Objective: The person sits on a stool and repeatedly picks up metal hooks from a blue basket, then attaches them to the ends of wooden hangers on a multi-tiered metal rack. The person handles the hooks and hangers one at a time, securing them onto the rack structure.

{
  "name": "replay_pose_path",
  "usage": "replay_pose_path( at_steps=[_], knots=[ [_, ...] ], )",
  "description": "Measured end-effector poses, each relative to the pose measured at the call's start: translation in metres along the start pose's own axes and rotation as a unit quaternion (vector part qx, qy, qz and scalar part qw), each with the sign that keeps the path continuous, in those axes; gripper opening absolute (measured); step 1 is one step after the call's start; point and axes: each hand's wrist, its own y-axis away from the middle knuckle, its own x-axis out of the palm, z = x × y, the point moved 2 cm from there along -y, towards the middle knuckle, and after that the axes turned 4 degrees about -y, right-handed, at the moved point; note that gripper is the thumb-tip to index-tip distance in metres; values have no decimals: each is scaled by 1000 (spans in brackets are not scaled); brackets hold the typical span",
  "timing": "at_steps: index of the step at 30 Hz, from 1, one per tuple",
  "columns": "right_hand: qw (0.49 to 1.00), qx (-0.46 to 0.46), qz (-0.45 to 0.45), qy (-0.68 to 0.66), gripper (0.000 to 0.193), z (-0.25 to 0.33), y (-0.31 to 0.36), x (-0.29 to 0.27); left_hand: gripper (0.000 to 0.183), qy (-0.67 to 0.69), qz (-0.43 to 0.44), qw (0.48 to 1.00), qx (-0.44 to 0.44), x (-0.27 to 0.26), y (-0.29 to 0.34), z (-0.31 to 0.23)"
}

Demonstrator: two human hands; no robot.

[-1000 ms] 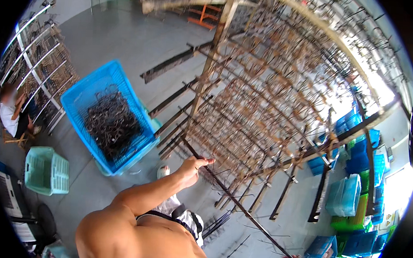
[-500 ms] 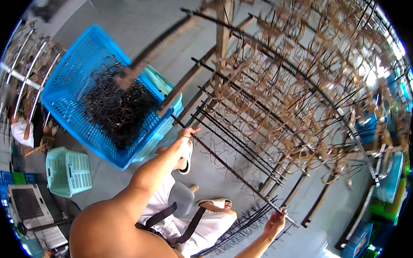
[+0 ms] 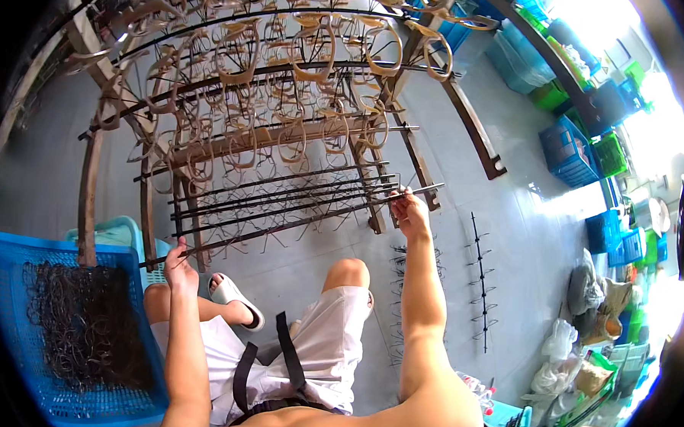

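A thin dark metal rod (image 3: pixel 303 226) with several small wire hooks along it spans the space in front of my knees. My left hand (image 3: pixel 179 269) closes on its left end, near the blue basket. Fingers of my right hand (image 3: pixel 409 212) pinch the rod near its other end, which sits higher and farther away. Just beyond lie several similar dark rods (image 3: pixel 282 193) across the lower arms of a wooden rack (image 3: pixel 89 195). Above them, tan curved pieces resembling eyeglass frames (image 3: pixel 311 56) hang in rows from the rack's upper rods.
A blue perforated basket (image 3: pixel 81 408) at left holds a tangled heap of dark wire (image 3: pixel 85 324). A pale green basket (image 3: pixel 131 235) stands behind it. On the floor to the right lies another hooked rod (image 3: pixel 479 280). Blue crates (image 3: pixel 570 151) and plastic bags (image 3: pixel 559 353) line the right side.
My view has turned, so the rack now stands ahead and the basket sits at lower left. Both hands still hold the rod, which now runs closer to level across the view.
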Motion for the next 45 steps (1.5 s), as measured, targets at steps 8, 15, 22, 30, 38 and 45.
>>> replay_pose_path(
  at_steps=[8,15,22,30,38,45],
  knots=[
    [995,-95,-6,4,15,-16,-11,-13,11,-78,-32,993,-81,15,89,-25],
    [997,-39,70,-2,19,-33,-36,-78,22,-591,-299,689,296,-114,128,-154],
    [978,-70,-193,37,22,-27,42,-50,59,-710,-366,584,-147,-202,103,-140],
    [868,-366,65,330,24,-153,264,141,36,-680,-394,610,103,-191,123,-156],
    [667,-154,602,411,35,-347,335,325,38,-694,-187,533,446,-77,208,-138],
    [731,-163,598,285,30,-359,313,318,32,-403,-74,877,250,-109,185,-123]
  ],
)
